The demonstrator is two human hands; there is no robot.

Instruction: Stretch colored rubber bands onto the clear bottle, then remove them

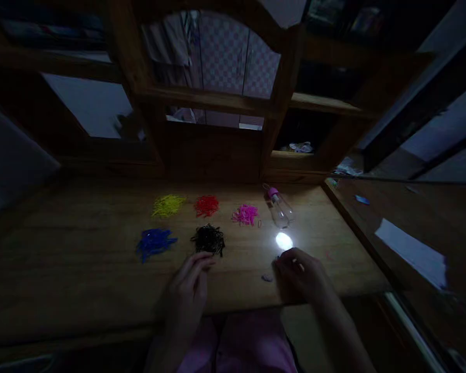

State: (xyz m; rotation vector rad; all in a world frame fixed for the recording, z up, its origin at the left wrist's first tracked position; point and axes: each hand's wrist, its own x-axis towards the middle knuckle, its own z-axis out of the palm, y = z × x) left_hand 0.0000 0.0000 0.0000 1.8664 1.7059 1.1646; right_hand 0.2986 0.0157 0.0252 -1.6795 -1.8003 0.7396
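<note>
Five small piles of thin coloured bands lie on a wooden desk (81, 269): yellow (168, 205), red (206, 205), pink (245, 214), blue (154, 242) and black (208, 240). My left hand (187, 294) reaches toward the black pile, its fingers held close together with the tips just short of the pile. My right hand (301, 277) rests on the desk to the right, fingers curled over something small that I cannot make out. A bright patch of light (283, 240) shines on the wood just beyond it. A tiny pale bit (266, 278) lies between my hands.
A clear plastic bottle with a pink cap (279, 207) lies on its side behind the light spot. Dark wooden shelves and an arched mirror (217, 67) rise at the back. A lower surface with white paper (411, 251) sits to the right. The room is very dim.
</note>
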